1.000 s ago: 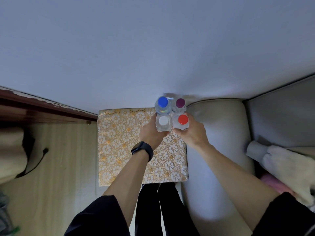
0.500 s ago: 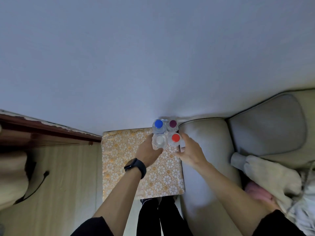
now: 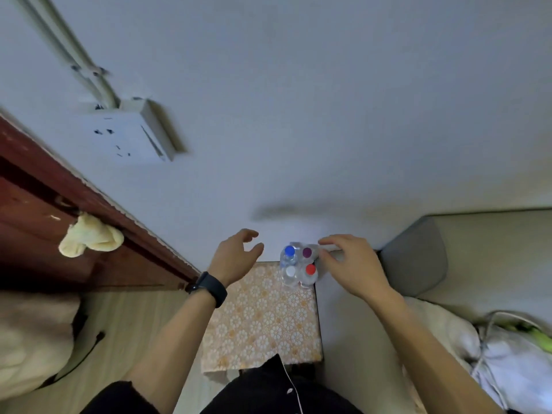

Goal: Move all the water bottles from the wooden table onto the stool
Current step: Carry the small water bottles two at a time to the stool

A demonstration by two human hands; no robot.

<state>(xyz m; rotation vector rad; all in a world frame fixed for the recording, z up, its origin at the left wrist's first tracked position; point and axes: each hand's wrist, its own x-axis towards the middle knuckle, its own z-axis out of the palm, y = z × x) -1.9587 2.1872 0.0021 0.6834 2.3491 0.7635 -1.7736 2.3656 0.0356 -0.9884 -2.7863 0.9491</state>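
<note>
Several clear water bottles stand upright in a tight cluster at the far right corner of the stool (image 3: 260, 321), which has a gold floral cover. Their caps are blue (image 3: 289, 251), purple (image 3: 306, 252), white (image 3: 290, 271) and red (image 3: 310, 268). My left hand (image 3: 236, 258), with a black watch on the wrist, hovers to the left of the cluster, fingers relaxed and holding nothing. My right hand (image 3: 349, 264) hovers just right of the bottles, fingers loosely spread, and grips nothing.
A white wall rises behind the stool, with a socket box (image 3: 128, 135) and cable conduit. A dark red wooden frame (image 3: 59, 210) with a pale cloth (image 3: 89, 236) runs on the left. A grey-beige sofa (image 3: 418, 258) sits to the right, with bedding (image 3: 507, 354).
Both hands have let go of the white-capped and red-capped bottles and drawn apart and upward. The view has tilted up, so the bottles sit lower and more wall shows.
</note>
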